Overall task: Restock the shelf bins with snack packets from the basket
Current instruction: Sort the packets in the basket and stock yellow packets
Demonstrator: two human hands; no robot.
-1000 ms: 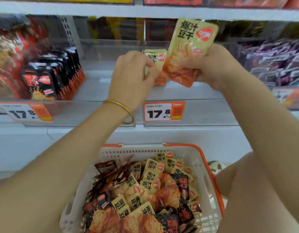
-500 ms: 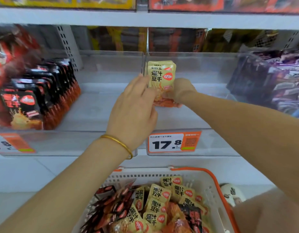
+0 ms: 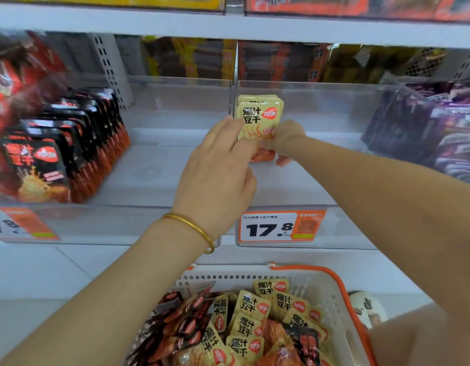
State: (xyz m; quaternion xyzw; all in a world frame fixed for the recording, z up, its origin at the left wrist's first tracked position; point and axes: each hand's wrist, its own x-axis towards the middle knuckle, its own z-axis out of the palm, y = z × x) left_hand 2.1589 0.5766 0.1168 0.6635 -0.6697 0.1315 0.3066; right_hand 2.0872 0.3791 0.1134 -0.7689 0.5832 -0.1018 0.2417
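A white shelf (image 3: 154,178) runs across in front of her, split into clear bins (image 3: 321,107). Below it sits a white basket (image 3: 228,277) with an orange rim, heaped with loose packets (image 3: 252,305), yellow ones and black ones mixed. A row of black packets (image 3: 35,165) stands upright in the left bin, and purple packs (image 3: 426,133) fill the far right one. Both her arms reach into the middle bin, just right of the divider. There a small stack of yellow packets (image 3: 259,114) stands upright on the bin floor. Her left hand (image 3: 218,170) has finger and thumb closed on the stack's left edge. Her right hand (image 3: 286,138) curls round its lower right corner. A price tag (image 3: 270,228) reading 17.8 is on the bin front, and a gold bangle (image 3: 191,225) circles her left wrist.
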